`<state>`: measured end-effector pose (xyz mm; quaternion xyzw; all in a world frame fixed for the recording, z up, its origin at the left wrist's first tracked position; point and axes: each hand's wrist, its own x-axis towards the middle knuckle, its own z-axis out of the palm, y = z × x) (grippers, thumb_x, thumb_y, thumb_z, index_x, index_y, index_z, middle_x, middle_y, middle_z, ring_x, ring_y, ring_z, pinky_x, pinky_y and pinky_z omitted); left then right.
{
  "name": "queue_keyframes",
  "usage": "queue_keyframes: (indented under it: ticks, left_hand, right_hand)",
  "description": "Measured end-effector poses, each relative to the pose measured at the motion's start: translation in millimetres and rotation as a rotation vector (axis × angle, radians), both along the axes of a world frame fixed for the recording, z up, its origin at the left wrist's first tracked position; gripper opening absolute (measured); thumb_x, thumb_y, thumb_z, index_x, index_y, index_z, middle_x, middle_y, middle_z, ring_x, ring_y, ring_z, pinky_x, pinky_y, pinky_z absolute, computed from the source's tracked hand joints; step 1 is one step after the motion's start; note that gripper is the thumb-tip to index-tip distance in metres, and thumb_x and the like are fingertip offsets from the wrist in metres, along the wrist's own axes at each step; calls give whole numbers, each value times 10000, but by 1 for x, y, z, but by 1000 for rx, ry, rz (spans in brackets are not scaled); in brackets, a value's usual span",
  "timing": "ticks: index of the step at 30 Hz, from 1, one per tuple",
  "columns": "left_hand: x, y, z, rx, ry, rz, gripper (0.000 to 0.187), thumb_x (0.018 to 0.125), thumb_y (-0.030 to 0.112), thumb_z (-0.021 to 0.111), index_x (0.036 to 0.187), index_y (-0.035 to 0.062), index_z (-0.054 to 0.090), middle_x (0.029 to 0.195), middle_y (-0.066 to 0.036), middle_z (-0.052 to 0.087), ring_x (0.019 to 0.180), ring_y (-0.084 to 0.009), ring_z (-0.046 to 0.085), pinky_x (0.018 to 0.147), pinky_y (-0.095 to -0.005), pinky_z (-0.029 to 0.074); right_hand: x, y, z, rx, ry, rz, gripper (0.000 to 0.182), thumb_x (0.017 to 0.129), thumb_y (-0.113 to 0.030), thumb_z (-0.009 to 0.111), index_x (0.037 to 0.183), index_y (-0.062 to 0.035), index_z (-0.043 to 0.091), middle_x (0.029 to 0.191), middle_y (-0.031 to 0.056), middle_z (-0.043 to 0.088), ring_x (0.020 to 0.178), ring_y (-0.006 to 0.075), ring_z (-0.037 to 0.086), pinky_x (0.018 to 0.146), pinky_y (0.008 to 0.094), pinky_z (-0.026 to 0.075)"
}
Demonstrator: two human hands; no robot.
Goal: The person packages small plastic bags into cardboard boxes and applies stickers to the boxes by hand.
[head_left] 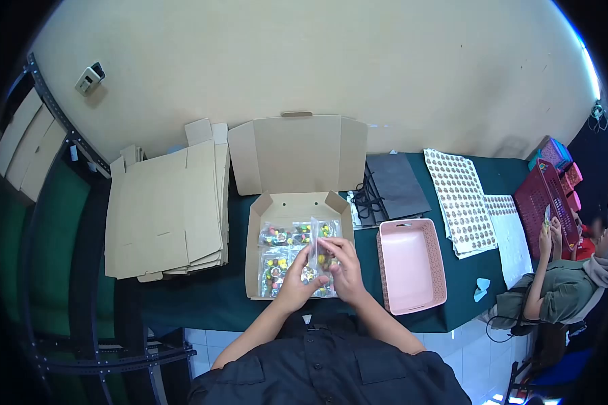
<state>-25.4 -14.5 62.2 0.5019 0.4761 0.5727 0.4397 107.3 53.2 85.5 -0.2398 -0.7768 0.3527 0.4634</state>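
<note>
An open cardboard box [252, 270] stands in front of me with its lid raised at the back. Several clear packets of colourful candy [275, 266] lie inside it. Over the box, a clear plastic packet [314, 236] is held on edge between my hands. My left hand [296, 287] grips it from the left, fingers closed. From the other side, my right hand [346, 273] has its bent fingers and thumb on the same packet. Part of its contents is hidden by my fingers.
Flattened cardboard boxes [165, 212] are stacked at left. Right of the box are black paper bags [398, 185], a pink basket [412, 266] and sticker sheets [461, 202]. A maroon basket [544, 202] stands farther right, near another person [567, 287]. A shelving rack [67, 135] borders the left.
</note>
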Motion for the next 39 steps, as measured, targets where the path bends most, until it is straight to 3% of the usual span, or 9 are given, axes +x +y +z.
queue_keyframes:
  ticks: [3, 7, 9, 11, 13, 20, 27, 33, 39]
  left_hand:
    - [0, -2, -2, 6, 50, 16, 714, 753, 273, 708, 1299, -2, 340, 1235, -125, 459, 1169, -223, 429, 987, -326, 305]
    - [-6, 3, 8, 1, 138, 147, 399, 777, 246, 672, 1099, 34, 570, 1107, -140, 571, 1105, -237, 505, 1011, -399, 260]
    - [-12, 5, 10, 9, 235, 185, 287, 775, 232, 665, 1002, 58, 647, 1057, -146, 609, 1093, -247, 527, 1041, -464, 210]
    - [-13, 3, 21, -3, 294, 221, 146, 790, 197, 636, 859, 85, 700, 968, -140, 647, 1031, -239, 573, 1048, -524, 125]
    - [-15, 2, 18, 23, 338, 252, 147, 796, 190, 633, 845, 68, 698, 930, -132, 657, 1005, -233, 585, 1055, -521, 96]
    - [-22, -6, 25, -78, 303, 334, 115, 771, 142, 664, 807, 39, 699, 769, -103, 676, 869, -193, 633, 1082, -474, 45]
    - [-33, -7, 26, -44, 292, 213, 153, 813, 178, 618, 839, 46, 692, 855, -90, 677, 859, -210, 643, 1078, -483, 46]
    - [-33, -6, 29, -38, 257, 119, 143, 804, 157, 623, 863, 42, 685, 855, -86, 677, 826, -203, 647, 1071, -481, 127]
    - [-17, -9, 30, 98, 285, 314, 112, 788, 146, 642, 846, 63, 691, 777, -78, 675, 737, -188, 644, 1044, -485, 200]
  right_hand:
    - [-2, 5, 4, 7, -161, -94, 378, 798, -200, 621, 1118, -17, 538, 1076, 123, 526, 1062, 265, 465, 885, 369, 371]
    - [-13, 7, 13, -453, 254, -177, 307, 741, -132, 688, 1014, -23, 598, 1047, 92, 551, 1097, 233, 454, 930, 359, 360]
    - [-2, 17, 1, -452, 43, 184, 276, 746, -141, 689, 962, 5, 599, 1076, 109, 553, 1033, 182, 502, 897, 311, 385]
    - [-4, 10, -3, -526, 79, 148, 224, 779, -131, 663, 943, 11, 608, 1020, 118, 589, 923, 147, 559, 811, 273, 437]
    - [-3, 7, 0, -904, 141, 213, 181, 827, -136, 617, 936, 8, 619, 898, 81, 628, 844, 119, 580, 753, 254, 456]
    - [2, 11, -3, -886, 101, 314, 225, 876, -183, 554, 949, 19, 622, 852, 49, 638, 819, 100, 578, 741, 245, 451]
    - [11, 7, -2, -959, 127, 306, 260, 880, -229, 550, 963, 3, 632, 892, 40, 633, 843, 84, 547, 785, 256, 419]
    - [3, -3, -7, -835, 200, 195, 149, 831, -114, 607, 914, 4, 645, 906, 60, 632, 812, 101, 573, 751, 251, 444]
    - [-9, -14, -2, -767, 334, 182, 105, 817, -66, 614, 877, 18, 634, 798, 64, 598, 717, 127, 581, 643, 252, 474]
